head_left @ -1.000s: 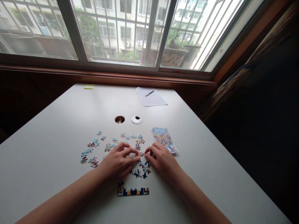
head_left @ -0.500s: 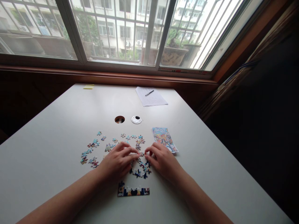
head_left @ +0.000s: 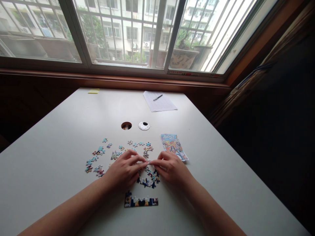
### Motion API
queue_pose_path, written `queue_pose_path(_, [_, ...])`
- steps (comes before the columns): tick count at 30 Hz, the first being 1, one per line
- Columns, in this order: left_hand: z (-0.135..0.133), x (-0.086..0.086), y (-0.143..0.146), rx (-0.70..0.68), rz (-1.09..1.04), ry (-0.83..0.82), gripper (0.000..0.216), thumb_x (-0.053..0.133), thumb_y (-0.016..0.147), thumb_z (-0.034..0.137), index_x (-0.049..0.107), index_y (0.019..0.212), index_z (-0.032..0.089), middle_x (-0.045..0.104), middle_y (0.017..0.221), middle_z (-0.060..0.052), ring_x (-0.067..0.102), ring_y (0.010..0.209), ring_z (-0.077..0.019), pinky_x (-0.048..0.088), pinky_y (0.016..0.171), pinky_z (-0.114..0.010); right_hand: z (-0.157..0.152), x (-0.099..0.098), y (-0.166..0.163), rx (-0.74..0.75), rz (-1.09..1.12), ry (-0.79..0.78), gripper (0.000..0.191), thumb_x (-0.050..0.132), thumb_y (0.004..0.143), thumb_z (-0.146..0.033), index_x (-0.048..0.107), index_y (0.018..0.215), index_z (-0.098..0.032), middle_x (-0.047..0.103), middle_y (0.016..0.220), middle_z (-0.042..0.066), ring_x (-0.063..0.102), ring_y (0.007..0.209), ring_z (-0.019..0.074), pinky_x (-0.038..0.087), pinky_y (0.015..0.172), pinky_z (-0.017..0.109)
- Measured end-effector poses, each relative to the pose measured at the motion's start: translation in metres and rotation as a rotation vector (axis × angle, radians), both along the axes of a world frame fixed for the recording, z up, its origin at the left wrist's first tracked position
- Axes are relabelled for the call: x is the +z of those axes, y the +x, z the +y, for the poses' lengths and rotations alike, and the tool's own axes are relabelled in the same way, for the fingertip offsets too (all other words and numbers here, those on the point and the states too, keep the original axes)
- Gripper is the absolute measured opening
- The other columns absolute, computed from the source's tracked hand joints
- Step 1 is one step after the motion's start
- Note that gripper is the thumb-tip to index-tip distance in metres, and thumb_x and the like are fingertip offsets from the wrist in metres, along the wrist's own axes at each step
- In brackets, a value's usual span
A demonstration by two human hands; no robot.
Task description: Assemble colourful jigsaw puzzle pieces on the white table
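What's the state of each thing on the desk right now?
Left hand: fingertips pinched on small puzzle pieces.
Right hand: fingertips pinched, meeting the left.
Loose pieces: scattered, unjoined.
Joined strip: assembled, flat.
Reference picture: face up.
Pen: lying on paper.

Loose jigsaw pieces (head_left: pixel 115 154), small and brightly coloured in blues, reds and whites, lie flat and scattered across the near half of a white desk (head_left: pixel 61 131). A denser cluster of pieces (head_left: pixel 149 178) sits nearer the front edge. Closest to that edge lies a joined strip of puzzle border (head_left: pixel 141 201), dark blue with yellow and white patches, running left to right.
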State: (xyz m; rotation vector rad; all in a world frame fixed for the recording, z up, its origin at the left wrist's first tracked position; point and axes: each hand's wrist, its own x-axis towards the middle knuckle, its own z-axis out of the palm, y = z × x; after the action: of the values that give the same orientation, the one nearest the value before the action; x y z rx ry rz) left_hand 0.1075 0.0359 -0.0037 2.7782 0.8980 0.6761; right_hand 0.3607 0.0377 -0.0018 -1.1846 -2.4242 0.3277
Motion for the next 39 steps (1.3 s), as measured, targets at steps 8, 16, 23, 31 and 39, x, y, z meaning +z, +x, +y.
queue_pose_path(8, [0.000,0.000,0.001,0.046,-0.069,-0.058,0.036,0.052,0.084,0.003,0.062,0.113,0.022,0.068,0.116,-0.003,0.050,0.105,-0.0238,0.048,0.097,-0.042,0.000,-0.002,0.000,0.037,0.012,0.076,0.021,0.063,0.095,-0.024,0.075,0.109,-0.033,0.064,0.087,0.002,0.058,0.080,0.0162,0.041,0.077,0.032])
queue_pose_path(16, [-0.001,-0.004,-0.001,0.078,-0.121,-0.083,0.026,0.052,0.080,0.000,0.056,0.096,0.020,0.069,0.115,0.000,0.050,0.104,-0.0232,0.048,0.094,-0.040,-0.005,0.006,-0.004,-0.057,-0.006,0.054,0.015,0.058,0.096,-0.023,0.073,0.096,-0.024,0.066,0.085,0.004,0.061,0.083,0.0179,0.043,0.082,0.032])
queue_pose_path(23, [0.000,0.000,-0.001,0.064,-0.133,-0.079,0.021,0.052,0.082,0.002,0.055,0.094,0.020,0.070,0.114,-0.001,0.050,0.103,-0.0234,0.050,0.092,-0.039,-0.009,0.010,-0.008,-0.151,-0.053,-0.056,0.013,0.061,0.095,-0.026,0.073,0.098,-0.026,0.066,0.089,0.003,0.061,0.085,0.0189,0.043,0.080,0.032])
queue_pose_path(31, [-0.001,-0.001,-0.002,0.067,-0.136,-0.084,0.023,0.051,0.079,0.000,0.055,0.090,0.020,0.071,0.113,0.000,0.053,0.101,-0.0221,0.051,0.089,-0.038,-0.009,0.011,-0.009,-0.190,-0.034,-0.127,0.012,0.063,0.094,-0.028,0.074,0.099,-0.026,0.065,0.091,0.003,0.062,0.087,0.0185,0.045,0.080,0.031])
queue_pose_path(39, [0.000,0.000,-0.001,0.061,-0.130,-0.083,0.021,0.052,0.081,0.001,0.055,0.090,0.020,0.071,0.115,-0.001,0.053,0.102,-0.0230,0.052,0.088,-0.039,-0.008,0.012,-0.006,-0.179,-0.018,-0.143,0.013,0.062,0.094,-0.024,0.073,0.100,-0.027,0.066,0.092,0.002,0.062,0.085,0.0172,0.046,0.080,0.029])
